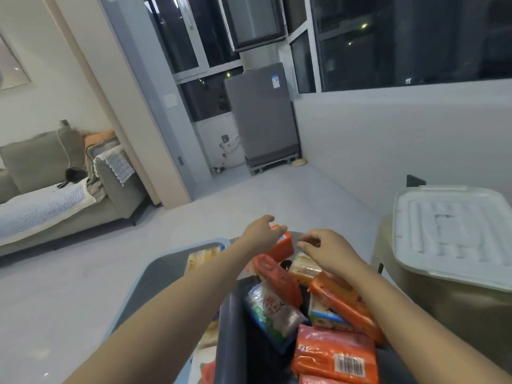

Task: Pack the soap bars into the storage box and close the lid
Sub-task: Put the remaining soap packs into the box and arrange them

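A dark grey storage box (231,325) sits at the bottom centre, holding several wrapped soap bars, among them an orange pack with a barcode (335,353) and a green-and-white pack (273,314). My left hand (257,234) reaches to the far end of the table and closes on an orange soap bar (284,245). My right hand (327,252) hovers just right of it with fingers curled and nothing in them, above a yellow soap pack (303,268). Another pale yellow pack (203,257) lies on the dark tabletop (163,275).
A white plastic lid (454,234) rests on a beige stool (443,300) to the right. A grey sofa (55,195) stands at the left, a grey appliance (263,120) by the windows, and light floor lies between.
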`<state>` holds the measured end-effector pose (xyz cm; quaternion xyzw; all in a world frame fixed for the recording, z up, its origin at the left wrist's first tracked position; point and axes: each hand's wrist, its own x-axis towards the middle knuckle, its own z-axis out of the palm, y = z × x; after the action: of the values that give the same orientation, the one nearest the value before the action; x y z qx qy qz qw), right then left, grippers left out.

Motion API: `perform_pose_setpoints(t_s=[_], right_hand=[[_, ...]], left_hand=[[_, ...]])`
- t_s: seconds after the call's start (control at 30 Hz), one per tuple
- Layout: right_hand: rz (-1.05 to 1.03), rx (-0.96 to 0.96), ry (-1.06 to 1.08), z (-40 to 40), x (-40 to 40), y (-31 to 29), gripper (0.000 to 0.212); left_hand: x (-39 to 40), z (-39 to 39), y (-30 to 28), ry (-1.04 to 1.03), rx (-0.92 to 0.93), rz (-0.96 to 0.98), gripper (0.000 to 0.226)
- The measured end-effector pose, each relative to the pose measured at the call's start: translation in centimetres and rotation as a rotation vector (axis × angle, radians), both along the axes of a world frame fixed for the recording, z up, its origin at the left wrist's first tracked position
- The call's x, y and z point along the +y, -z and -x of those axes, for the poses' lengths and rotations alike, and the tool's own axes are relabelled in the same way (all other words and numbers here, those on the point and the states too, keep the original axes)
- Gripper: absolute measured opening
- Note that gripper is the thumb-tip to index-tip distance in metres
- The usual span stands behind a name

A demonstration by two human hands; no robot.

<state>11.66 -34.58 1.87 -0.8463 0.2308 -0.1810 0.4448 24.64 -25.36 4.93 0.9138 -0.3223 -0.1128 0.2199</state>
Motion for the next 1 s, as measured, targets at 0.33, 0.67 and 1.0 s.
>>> perform_pose_setpoints(t_s=[0.33,0.67,1.0], right_hand=[[0.018,0.179,-0.075,-1.3,-2.5,2.3,0.027],[0.055,0.192,-0.209,0.0,-2.6,1.6,0.021],[-0.074,-0.055,-0.067,1.3,0.2,-2.2,0.028]], left_hand=[[-4.5,-6.7,3.1,0.126,-0.037,-0.496,0.080],[-4.4,-7.0,4.1,0.126,-0.129,-0.351,0.083],[-0.6,-1.7,-2.8,0.071,-0.162,0.167,0.084]])
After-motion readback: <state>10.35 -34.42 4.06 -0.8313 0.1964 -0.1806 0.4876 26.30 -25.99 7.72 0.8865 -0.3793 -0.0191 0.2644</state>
